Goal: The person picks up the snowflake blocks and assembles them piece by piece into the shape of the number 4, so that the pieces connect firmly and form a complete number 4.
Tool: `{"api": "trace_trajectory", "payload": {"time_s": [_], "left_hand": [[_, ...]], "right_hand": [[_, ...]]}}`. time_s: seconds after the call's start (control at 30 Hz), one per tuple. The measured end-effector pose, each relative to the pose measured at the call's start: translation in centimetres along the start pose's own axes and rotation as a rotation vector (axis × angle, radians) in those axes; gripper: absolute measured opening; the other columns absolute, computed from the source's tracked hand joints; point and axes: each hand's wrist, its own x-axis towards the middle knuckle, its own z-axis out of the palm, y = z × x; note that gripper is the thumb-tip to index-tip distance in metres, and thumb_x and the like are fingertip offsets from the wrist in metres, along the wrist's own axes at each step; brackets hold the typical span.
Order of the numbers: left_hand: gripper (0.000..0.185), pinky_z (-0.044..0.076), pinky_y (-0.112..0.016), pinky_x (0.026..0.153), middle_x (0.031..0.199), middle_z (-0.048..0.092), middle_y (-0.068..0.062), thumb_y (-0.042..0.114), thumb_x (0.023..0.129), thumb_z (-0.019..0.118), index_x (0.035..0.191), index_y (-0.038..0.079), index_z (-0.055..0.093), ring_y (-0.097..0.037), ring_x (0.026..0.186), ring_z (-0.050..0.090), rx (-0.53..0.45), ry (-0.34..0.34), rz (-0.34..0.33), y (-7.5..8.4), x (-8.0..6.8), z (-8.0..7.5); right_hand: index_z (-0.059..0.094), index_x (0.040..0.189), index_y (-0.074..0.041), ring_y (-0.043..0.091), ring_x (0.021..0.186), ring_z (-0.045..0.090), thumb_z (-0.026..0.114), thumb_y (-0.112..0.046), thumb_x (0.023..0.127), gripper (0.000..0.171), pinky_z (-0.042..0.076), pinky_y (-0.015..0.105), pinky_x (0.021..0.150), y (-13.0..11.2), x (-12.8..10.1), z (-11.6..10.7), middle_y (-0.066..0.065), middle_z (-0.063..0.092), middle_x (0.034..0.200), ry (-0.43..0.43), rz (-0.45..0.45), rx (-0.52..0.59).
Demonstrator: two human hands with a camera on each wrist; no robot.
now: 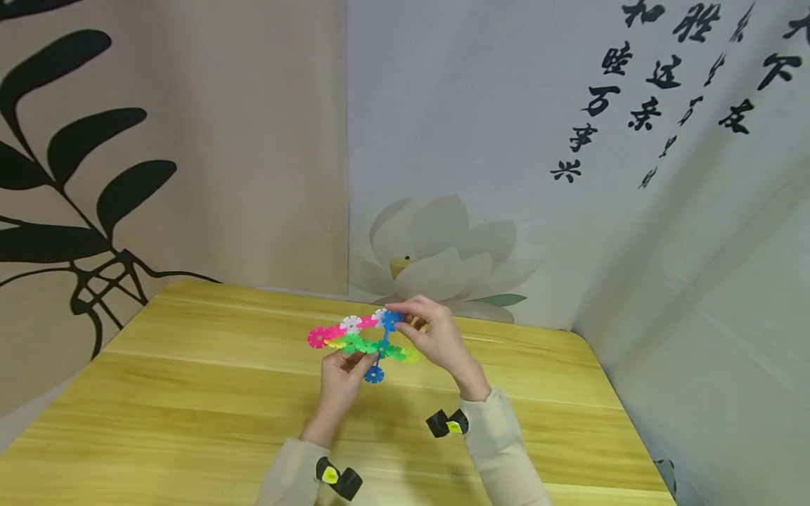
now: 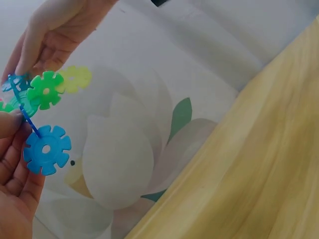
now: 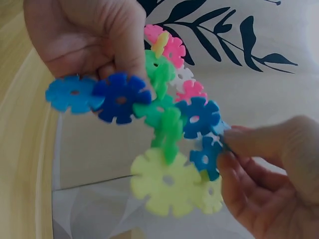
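A cluster of plastic snowflake discs (image 1: 362, 342) in pink, white, green, blue and yellow is held above the wooden table (image 1: 190, 393). My left hand (image 1: 353, 360) grips it from below, fingers curled round the green and dark blue discs (image 3: 119, 97). My right hand (image 1: 400, 314) pinches a blue disc (image 1: 391, 320) at the cluster's upper right end; the right wrist view shows that pinch (image 3: 225, 145) on a blue disc (image 3: 206, 158). A light blue disc (image 2: 46, 149) hangs on a thin edge-on piece below the cluster, next to my left hand (image 2: 15, 130).
Printed cloth backdrops stand behind and to the right of the table, meeting at a corner (image 1: 346, 176). The table's right edge (image 1: 623, 407) runs close to the right cloth. Both sleeves carry small black wrist cameras (image 1: 447, 424).
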Motion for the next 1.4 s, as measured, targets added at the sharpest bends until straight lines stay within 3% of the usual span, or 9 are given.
{"api": "trace_trajectory", "payload": {"time_s": [0.13, 0.33, 0.6, 0.73, 1.13, 1.4], "left_hand": [[0.008, 0.053, -0.014, 0.058, 0.068, 0.065, 0.014, -0.015, 0.078, 0.063, 0.082, -0.021, 0.060, 0.000, 0.062, 0.060, -0.051, -0.017, 0.001, 0.0, -0.1, 0.0], [0.011, 0.054, -0.016, 0.062, 0.070, 0.065, 0.014, -0.015, 0.078, 0.063, 0.083, -0.023, 0.058, -0.002, 0.065, 0.062, -0.099, -0.037, -0.017, 0.1, -0.3, 0.0], [0.010, 0.055, -0.017, 0.064, 0.072, 0.066, 0.012, -0.014, 0.078, 0.063, 0.084, -0.021, 0.059, -0.002, 0.067, 0.063, -0.066, -0.036, -0.047, 0.2, -0.9, 0.0], [0.008, 0.055, -0.017, 0.063, 0.072, 0.066, 0.012, -0.017, 0.077, 0.062, 0.083, -0.021, 0.059, -0.002, 0.066, 0.063, -0.074, -0.018, -0.026, -0.1, -1.1, 0.0], [0.011, 0.053, -0.014, 0.059, 0.071, 0.066, 0.014, -0.024, 0.072, 0.058, 0.081, -0.018, 0.061, 0.000, 0.063, 0.061, -0.116, 0.047, 0.026, -0.2, -1.4, 0.1], [0.007, 0.053, -0.015, 0.059, 0.071, 0.067, 0.012, -0.020, 0.074, 0.060, 0.080, -0.021, 0.058, -0.001, 0.062, 0.061, -0.129, 0.038, 0.024, -0.2, -1.3, 0.1]], "right_hand": [[0.066, 0.113, -0.001, 0.016, 0.074, 0.058, 0.070, 0.005, 0.079, 0.035, 0.053, 0.021, 0.062, 0.2, -0.1, -0.3, 0.007, 0.063, 0.093, -0.082, 0.001, -0.007], [0.066, 0.112, 0.001, 0.015, 0.071, 0.055, 0.071, 0.007, 0.077, 0.037, 0.052, 0.021, 0.062, 0.2, 0.2, -0.5, 0.008, 0.062, 0.092, -0.101, -0.092, -0.031], [0.067, 0.110, 0.001, 0.016, 0.074, 0.057, 0.073, 0.008, 0.075, 0.037, 0.052, 0.018, 0.064, 0.3, 0.2, -0.5, 0.009, 0.063, 0.093, -0.139, -0.217, -0.077], [0.066, 0.111, 0.002, 0.016, 0.076, 0.059, 0.072, 0.006, 0.077, 0.035, 0.052, 0.016, 0.064, 0.2, 0.2, -0.5, 0.010, 0.063, 0.097, -0.174, -0.257, -0.101], [0.064, 0.110, 0.002, 0.014, 0.075, 0.058, 0.072, 0.007, 0.076, 0.035, 0.050, 0.011, 0.068, -0.2, 0.2, -0.3, 0.009, 0.061, 0.096, -0.198, -0.324, -0.141], [0.063, 0.111, 0.003, 0.014, 0.074, 0.059, 0.071, 0.008, 0.077, 0.035, 0.050, 0.011, 0.069, -0.1, 0.0, -0.2, 0.010, 0.060, 0.097, -0.181, -0.368, -0.172]]}}
